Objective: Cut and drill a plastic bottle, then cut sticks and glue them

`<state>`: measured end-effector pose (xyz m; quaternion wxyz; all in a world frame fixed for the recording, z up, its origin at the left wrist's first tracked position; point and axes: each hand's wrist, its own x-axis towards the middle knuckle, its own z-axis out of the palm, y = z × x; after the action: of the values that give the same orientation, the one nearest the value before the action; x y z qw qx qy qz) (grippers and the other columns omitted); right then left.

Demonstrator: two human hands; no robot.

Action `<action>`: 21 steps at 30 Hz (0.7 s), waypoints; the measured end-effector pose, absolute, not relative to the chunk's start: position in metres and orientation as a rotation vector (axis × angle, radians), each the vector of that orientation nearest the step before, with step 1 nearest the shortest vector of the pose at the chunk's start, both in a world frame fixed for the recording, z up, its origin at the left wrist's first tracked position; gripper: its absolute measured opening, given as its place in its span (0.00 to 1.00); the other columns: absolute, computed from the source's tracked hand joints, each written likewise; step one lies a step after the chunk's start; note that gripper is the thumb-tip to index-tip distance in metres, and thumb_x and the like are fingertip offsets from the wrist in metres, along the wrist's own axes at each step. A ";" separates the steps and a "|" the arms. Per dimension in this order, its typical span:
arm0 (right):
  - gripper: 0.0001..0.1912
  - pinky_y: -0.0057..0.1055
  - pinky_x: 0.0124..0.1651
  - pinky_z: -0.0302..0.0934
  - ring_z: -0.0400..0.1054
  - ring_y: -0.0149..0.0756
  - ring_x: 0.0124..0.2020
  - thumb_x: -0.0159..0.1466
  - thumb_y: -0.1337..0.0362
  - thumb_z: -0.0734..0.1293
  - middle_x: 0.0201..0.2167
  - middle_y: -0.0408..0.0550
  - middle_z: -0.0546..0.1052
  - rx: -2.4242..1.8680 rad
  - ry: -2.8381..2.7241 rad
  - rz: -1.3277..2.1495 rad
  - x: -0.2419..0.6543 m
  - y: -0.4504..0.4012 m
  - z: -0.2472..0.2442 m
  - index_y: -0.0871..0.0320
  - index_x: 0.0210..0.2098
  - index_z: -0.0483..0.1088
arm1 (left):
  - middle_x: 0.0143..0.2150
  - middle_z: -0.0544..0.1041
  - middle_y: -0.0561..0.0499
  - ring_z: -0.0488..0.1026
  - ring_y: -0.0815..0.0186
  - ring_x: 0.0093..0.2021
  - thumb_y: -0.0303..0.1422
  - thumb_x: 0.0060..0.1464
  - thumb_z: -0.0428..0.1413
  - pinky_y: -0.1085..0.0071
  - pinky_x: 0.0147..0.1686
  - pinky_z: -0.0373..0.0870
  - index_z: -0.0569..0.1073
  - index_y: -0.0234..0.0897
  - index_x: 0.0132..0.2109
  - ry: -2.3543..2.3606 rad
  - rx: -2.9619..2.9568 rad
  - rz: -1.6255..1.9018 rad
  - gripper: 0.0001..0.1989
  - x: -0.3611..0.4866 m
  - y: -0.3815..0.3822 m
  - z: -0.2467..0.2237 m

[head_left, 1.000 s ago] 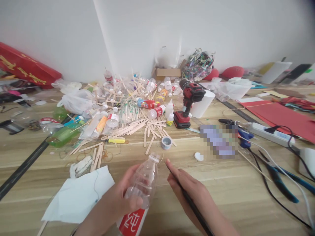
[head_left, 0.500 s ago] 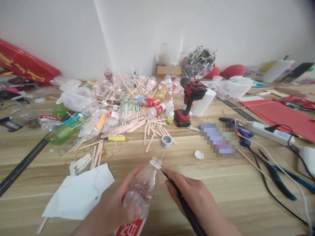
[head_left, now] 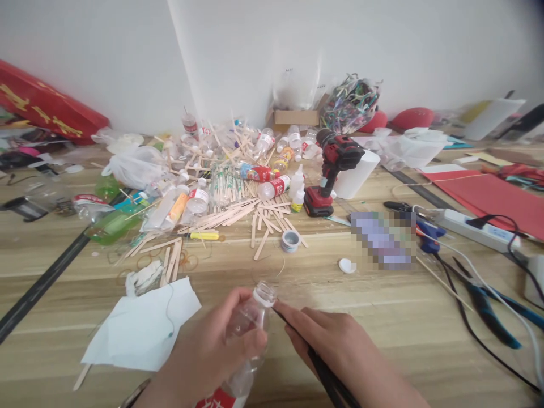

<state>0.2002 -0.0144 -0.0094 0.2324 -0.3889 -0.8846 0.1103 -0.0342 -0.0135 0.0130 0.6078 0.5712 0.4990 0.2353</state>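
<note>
My left hand is wrapped round a clear plastic bottle with a red and white label. The bottle tilts with its uncapped neck pointing away from me. In my right hand is a slim black pointed tool, its exact kind unclear. Its thin tip reaches the bottle just below the neck ring; whether it touches or pierces the plastic I cannot tell. A white bottle cap lies on the table beyond my right hand.
A red cordless drill stands ahead, near a grey tape roll. Wooden sticks and bottles heap up behind. White paper lies left; blue-handled pliers, cables and a power strip lie right.
My left hand has shifted up the bottle towards its neck, its thumb now higher. The bottle's neck sits slightly lower and further left in view. The tool's tip stays by the neck.
</note>
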 end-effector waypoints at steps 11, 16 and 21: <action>0.18 0.23 0.27 0.53 0.69 0.29 0.24 0.67 0.75 0.56 0.26 0.39 0.73 -0.962 -2.560 0.552 0.215 -0.010 0.004 0.55 0.53 0.65 | 0.43 0.78 0.50 0.73 0.57 0.44 0.40 0.55 0.53 0.66 0.45 0.67 0.72 0.43 0.51 1.379 1.503 0.400 0.17 -0.010 -0.022 0.040; 0.19 0.23 0.27 0.51 0.68 0.27 0.23 0.64 0.77 0.57 0.25 0.36 0.72 -0.942 -2.613 0.605 0.218 -0.007 0.016 0.53 0.51 0.65 | 0.44 0.78 0.51 0.72 0.57 0.46 0.40 0.53 0.53 0.66 0.47 0.66 0.72 0.43 0.50 1.322 1.467 0.405 0.17 -0.009 -0.024 0.043; 0.17 0.24 0.25 0.50 0.66 0.27 0.21 0.62 0.77 0.58 0.23 0.35 0.71 -0.923 -2.623 0.586 0.218 -0.008 0.012 0.55 0.46 0.67 | 0.45 0.78 0.49 0.71 0.56 0.47 0.40 0.52 0.53 0.64 0.49 0.64 0.70 0.42 0.52 1.326 1.462 0.377 0.20 -0.009 -0.025 0.039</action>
<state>0.2180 -0.0082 0.0119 0.1495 -0.3211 -0.9127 0.2038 -0.0092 -0.0248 0.0390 0.5364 0.6139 0.5570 0.1585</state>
